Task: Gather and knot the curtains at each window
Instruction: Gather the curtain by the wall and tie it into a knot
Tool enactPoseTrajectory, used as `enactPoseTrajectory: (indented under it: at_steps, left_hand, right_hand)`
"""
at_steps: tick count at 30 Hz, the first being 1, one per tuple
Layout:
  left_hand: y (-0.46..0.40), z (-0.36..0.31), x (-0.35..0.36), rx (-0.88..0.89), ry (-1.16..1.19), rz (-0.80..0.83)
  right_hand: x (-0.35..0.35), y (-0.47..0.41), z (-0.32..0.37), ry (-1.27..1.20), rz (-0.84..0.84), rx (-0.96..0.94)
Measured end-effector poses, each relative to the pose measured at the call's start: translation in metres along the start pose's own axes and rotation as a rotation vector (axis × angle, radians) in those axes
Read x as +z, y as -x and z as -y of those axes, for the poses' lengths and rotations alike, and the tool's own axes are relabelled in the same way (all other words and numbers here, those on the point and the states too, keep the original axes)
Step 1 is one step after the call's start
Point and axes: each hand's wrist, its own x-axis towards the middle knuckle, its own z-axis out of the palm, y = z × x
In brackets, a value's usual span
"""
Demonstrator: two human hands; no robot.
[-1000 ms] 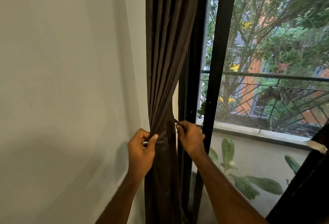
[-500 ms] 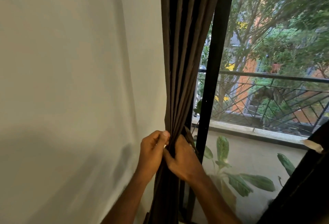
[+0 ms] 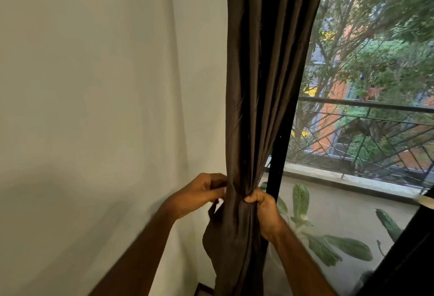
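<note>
A dark brown curtain hangs in tight pleats beside the window's black frame, against the pale wall. It is squeezed into a narrow bunch at about waist height. My left hand pinches the left edge of that bunch with curled fingers. My right hand grips the right side, fingers wrapped around the gathered folds. Below the hands the cloth bulges out to the left and falls loose toward the floor.
A pale wall fills the left half. Through the glass are a balcony railing, leafy plants and trees. Another dark curtain crosses the lower right corner.
Both hands closed in from either side and bunched the curtain tighter. The view moved closer and leftward, and loose cloth now bulges out below my left hand.
</note>
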Motion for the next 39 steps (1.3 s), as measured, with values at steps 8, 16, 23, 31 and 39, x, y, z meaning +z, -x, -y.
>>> enactPoseTrajectory:
  at_steps: [8,16,23,31,39]
  left_hand:
    - [-0.008,0.025,0.017,0.125,-0.402,-0.48]
    - [-0.008,-0.009,0.065,0.101,-0.157,-0.669]
    - [-0.014,0.003,0.073,0.058,0.019,-0.65]
    - [-0.004,-0.024,0.065,-0.181,0.508,-0.431]
    - [0.005,-0.021,0.068,0.016,0.114,-0.744]
  right_hand:
    - [0.002,-0.01,0.001,0.535,-0.3,-0.394]
    - [0.018,-0.004,-0.007,1.23,-0.534,-0.469]
    - [0.027,0.013,0.0,0.192,-0.185,-0.244]
    - [0.017,0.021,-0.002,0.204,0.058,-0.272]
    - [0.01,0.007,-0.017,0.552,-0.058,-0.546]
